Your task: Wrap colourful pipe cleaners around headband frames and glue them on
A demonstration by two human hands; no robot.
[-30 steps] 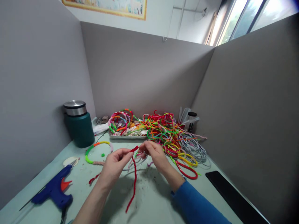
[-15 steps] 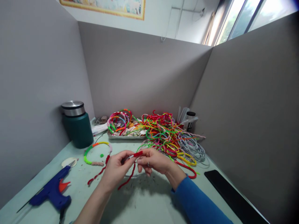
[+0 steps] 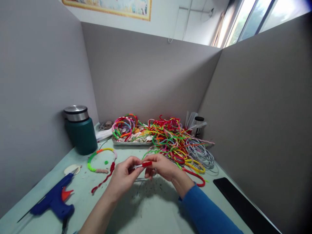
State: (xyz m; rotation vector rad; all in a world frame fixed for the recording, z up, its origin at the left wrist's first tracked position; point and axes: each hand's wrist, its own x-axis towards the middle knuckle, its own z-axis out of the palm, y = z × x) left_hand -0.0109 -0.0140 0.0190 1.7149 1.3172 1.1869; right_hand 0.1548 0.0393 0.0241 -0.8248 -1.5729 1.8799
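Note:
My left hand [image 3: 123, 175] pinches a thin grey-white wire [image 3: 138, 166] between thumb and fingers. Wrapped round the wire's right part is a short band of red pipe cleaner [image 3: 147, 164]. Closed at this band are the thumb and fingers of my right hand [image 3: 162, 167], its lower fingers curled beneath. A grey stretch of wire shows below the hands; the rest of it is hidden by them. Left of my left hand lies a multicoloured pipe-cleaner ring [image 3: 92, 158], with a twisted red pipe cleaner [image 3: 103, 182] trailing from it.
A blue glue gun [image 3: 52, 198] lies front left, near a green flask [image 3: 81, 135]. At the back are a metal tray [image 3: 133, 143] of buttons and rings, a tangled pipe-cleaner heap [image 3: 168, 136] and coiled grey wire [image 3: 201, 154]. A black strip [image 3: 241, 203] lies right. Grey partitions surround the table.
The red band has shifted slightly right and down, showing more grey-white wire between the hands. The loose red tail that hung below them is out of sight. My right fingers have curled in.

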